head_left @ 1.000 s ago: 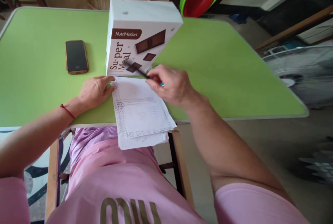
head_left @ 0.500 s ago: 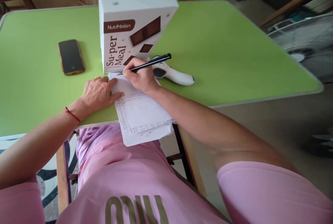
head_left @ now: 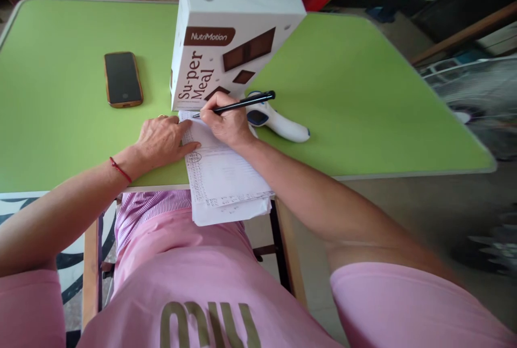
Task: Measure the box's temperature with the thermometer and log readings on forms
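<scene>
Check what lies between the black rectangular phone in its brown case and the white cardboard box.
Just bare green tabletop, visible in the head view.

Phone (head_left: 123,78) left of box (head_left: 241,41), papers (head_left: 228,175) in front

a green table (head_left: 343,100) is bordered by a pale rim, and its far corners are rounded. near the middle, a white box (head_left: 234,46) with brown print is stood upright, its printed face turned to the near edge. between it and the left edge, a phone (head_left: 123,78) in a brown case is laid face up. papers (head_left: 228,175) covered partly in writing are placed from just beside the box's foot out past the near edge. right of the box, a white device (head_left: 285,124), partly hidden, is pointed toward the near right corner.
</scene>
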The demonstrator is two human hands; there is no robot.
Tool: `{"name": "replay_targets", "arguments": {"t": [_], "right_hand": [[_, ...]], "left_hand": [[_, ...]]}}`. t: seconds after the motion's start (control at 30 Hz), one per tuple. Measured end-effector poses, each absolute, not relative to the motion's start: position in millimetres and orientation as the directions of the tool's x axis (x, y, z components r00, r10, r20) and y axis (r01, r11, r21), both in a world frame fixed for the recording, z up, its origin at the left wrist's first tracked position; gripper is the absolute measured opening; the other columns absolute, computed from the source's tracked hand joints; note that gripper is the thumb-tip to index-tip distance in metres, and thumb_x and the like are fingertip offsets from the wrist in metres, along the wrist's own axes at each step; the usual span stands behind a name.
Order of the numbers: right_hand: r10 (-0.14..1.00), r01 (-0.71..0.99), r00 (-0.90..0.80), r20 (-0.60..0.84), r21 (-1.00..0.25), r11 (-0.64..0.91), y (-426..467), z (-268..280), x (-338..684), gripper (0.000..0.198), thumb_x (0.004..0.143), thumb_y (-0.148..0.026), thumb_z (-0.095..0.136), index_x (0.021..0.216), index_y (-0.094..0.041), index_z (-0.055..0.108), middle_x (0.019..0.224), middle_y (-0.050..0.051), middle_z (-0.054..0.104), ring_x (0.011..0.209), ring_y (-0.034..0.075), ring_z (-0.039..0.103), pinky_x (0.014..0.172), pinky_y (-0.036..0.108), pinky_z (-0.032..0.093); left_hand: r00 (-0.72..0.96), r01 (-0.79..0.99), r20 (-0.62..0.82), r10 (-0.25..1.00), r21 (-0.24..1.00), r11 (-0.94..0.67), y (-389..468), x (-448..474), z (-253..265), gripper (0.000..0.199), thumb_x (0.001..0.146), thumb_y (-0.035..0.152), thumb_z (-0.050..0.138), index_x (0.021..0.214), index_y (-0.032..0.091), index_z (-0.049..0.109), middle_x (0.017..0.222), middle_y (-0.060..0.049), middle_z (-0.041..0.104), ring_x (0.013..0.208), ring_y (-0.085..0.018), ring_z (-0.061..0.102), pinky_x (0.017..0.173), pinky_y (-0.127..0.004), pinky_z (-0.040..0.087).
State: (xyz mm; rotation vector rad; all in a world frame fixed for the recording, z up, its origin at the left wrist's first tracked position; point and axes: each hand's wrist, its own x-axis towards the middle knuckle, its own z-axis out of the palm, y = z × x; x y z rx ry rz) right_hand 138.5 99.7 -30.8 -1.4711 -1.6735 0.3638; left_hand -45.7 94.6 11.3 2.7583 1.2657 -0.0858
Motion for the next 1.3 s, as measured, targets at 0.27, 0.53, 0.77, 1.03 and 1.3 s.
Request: {"name": "replay_targets", "arguments": {"t": [0.27, 0.53, 0.77, 1.03, 1.3], "right_hand": [[0.839, 0.619, 0.0, 0.543, -0.659, 0.427, 107, -44, 143, 0.017, 0.079, -0.021, 0.057, 0.066, -0.026, 0.048, 0.061, -0.002, 0.058, 0.058, 0.015, 0.052, 0.062, 0.032, 0.05], [0.854, 0.55, 0.057, 0.517, -0.73, 0.405, 111, -46, 141, 0.017, 0.079, -0.02, 0.057, 0.066, -0.025, 0.048, 0.062, -0.003, 0.055, 0.061, 0.014, 0.049, 0.064, 0.031, 0.045], [0.885, 0.549, 0.057, 0.462, -0.755, 0.358, 113, -45, 140, 0.014, 0.075, -0.02, 0.06, 0.067, -0.024, 0.049, 0.065, -0.002, 0.057, 0.066, 0.016, 0.051, 0.067, 0.032, 0.044], [0.89, 0.558, 0.069, 0.45, -0.757, 0.339, 113, -44, 138, 0.014, 0.075, -0.023, 0.059, 0.067, -0.024, 0.048, 0.065, -0.002, 0.056, 0.064, 0.016, 0.048, 0.066, 0.032, 0.042], [0.882, 0.553, 0.077, 0.465, -0.756, 0.35, 112, -41, 138, 0.016, 0.074, -0.022, 0.058, 0.065, -0.025, 0.045, 0.064, -0.002, 0.056, 0.064, 0.016, 0.048, 0.065, 0.032, 0.041]], "left_hand": [[0.647, 0.761, -0.091, 0.757, 0.031, -0.648, 94, -46, 13, 0.054, 0.1, 0.058, 0.05, 0.136, 0.019, 0.062, 0.112, -0.014, 0.072, 0.105, -0.034, 0.068, 0.075, -0.038, 0.047], [0.652, 0.756, -0.092, 0.753, 0.001, -0.655, 98, -48, 13, 0.056, 0.1, 0.061, 0.048, 0.135, 0.02, 0.063, 0.11, -0.014, 0.073, 0.103, -0.034, 0.07, 0.071, -0.037, 0.047], [0.64, 0.766, -0.097, 0.762, 0.0, -0.643, 99, -49, 14, 0.056, 0.099, 0.061, 0.049, 0.136, 0.022, 0.062, 0.112, -0.013, 0.073, 0.106, -0.036, 0.069, 0.072, -0.038, 0.048], [0.637, 0.768, -0.099, 0.765, -0.011, -0.641, 99, -49, 16, 0.052, 0.099, 0.056, 0.052, 0.137, 0.022, 0.062, 0.111, -0.012, 0.074, 0.107, -0.035, 0.07, 0.074, -0.039, 0.05], [0.637, 0.767, -0.097, 0.765, -0.021, -0.641, 101, -49, 16, 0.054, 0.099, 0.058, 0.052, 0.138, 0.022, 0.061, 0.109, -0.011, 0.074, 0.104, -0.036, 0.071, 0.072, -0.04, 0.051]]}}
